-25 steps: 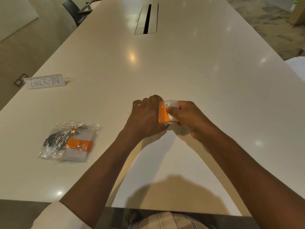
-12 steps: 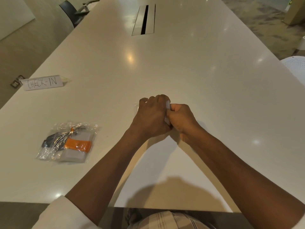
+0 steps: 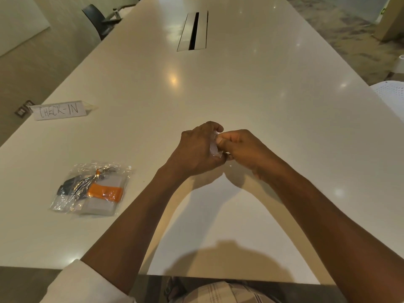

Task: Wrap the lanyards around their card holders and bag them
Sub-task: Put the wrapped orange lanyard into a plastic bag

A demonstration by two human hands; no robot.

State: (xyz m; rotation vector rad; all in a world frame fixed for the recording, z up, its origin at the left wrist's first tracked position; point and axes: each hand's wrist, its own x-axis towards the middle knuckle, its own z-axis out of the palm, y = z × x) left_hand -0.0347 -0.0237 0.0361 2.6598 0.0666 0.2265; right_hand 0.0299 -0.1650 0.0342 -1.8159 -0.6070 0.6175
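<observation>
My left hand (image 3: 197,150) and my right hand (image 3: 242,148) meet above the middle of the white table (image 3: 262,95), both closed around a small card holder (image 3: 213,148). Only a pale sliver of the holder shows between the fingers; its orange lanyard is hidden by the hands. To the left on the table lies a clear plastic bag (image 3: 89,189) holding a card holder wrapped with an orange lanyard and a dark clip.
A folded paper sign reading CHECK-IN (image 3: 59,110) stands at the table's left edge. A cable slot (image 3: 193,31) sits in the table's far middle. A black chair (image 3: 98,19) is at the far left, a white chair (image 3: 391,95) at the right.
The orange lanyard and white holder, visible a second ago between my hands, are now almost fully covered as both hands closed tighter around them.
</observation>
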